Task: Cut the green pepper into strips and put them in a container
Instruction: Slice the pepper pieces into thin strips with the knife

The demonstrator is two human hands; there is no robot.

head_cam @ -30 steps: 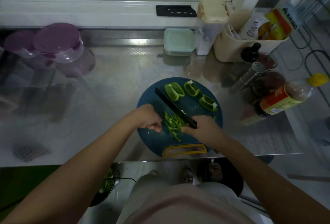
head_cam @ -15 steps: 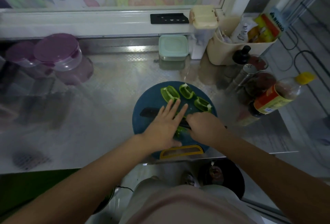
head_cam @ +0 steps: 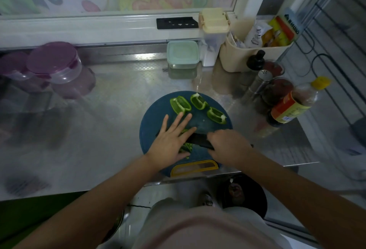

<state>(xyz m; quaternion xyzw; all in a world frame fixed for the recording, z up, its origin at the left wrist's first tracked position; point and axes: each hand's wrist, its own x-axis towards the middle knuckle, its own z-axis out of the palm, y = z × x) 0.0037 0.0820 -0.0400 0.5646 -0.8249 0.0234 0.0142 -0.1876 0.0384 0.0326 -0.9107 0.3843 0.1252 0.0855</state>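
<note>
Grip spread flat, the left hand (head_cam: 170, 141) is pinning cut pepper strips (head_cam: 186, 147) against the black knife (head_cam: 198, 139), seemingly to scoop them; the right hand (head_cam: 227, 145) is clasping its handle. Three uncut pepper pieces (head_cam: 180, 105) are waiting on the far side of the cutting board (head_cam: 150, 129).

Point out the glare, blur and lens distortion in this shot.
Head view: dim overall. There is a bright glare patch on the steel counter near its back edge. The left side is smeared, so the purple-lidded jars look soft. The window frame bows from the wide lens. At the centre, the pepper pieces and the cutting board read clearly.
</note>
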